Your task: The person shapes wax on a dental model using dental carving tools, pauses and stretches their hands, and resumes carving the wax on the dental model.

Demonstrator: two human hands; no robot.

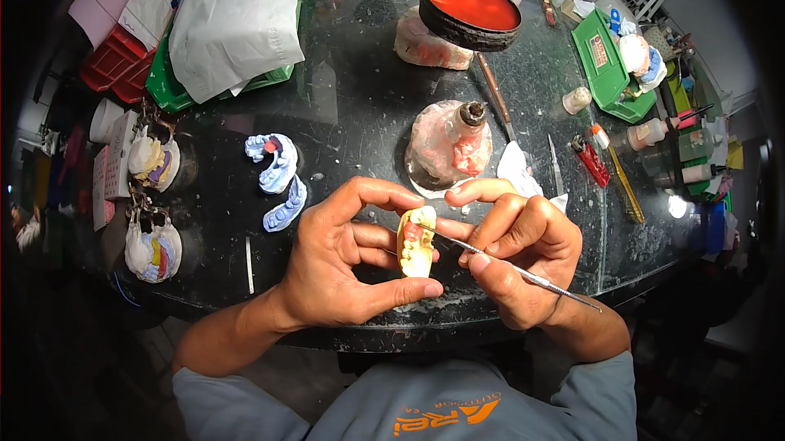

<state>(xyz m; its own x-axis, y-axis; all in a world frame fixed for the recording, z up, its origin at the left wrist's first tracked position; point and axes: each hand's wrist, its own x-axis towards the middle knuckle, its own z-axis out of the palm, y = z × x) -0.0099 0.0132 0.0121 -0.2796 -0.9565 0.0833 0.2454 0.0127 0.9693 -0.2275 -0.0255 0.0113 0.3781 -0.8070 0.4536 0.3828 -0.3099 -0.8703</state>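
Observation:
In my left hand (339, 253) is a small yellow dental model (415, 257), held upright between the fingertips and thumb, with a pinkish-red patch on its upper part. My right hand (523, 257) pinches a thin metal carving tool (536, 279) between thumb and fingers. The tool's left tip meets the model at the red patch, and its other end points down to the right. Behind the hands stands a wax-stained burner (472, 114) on a round plaster base (425, 137).
Blue dental casts (282, 167) lie left of my hands, beside articulated models (154, 251). A black pan of red wax (470, 6) stands at the back. A brown-handled tool (493, 89), a red knife (590, 161) and a green bin (605, 65) are to the right.

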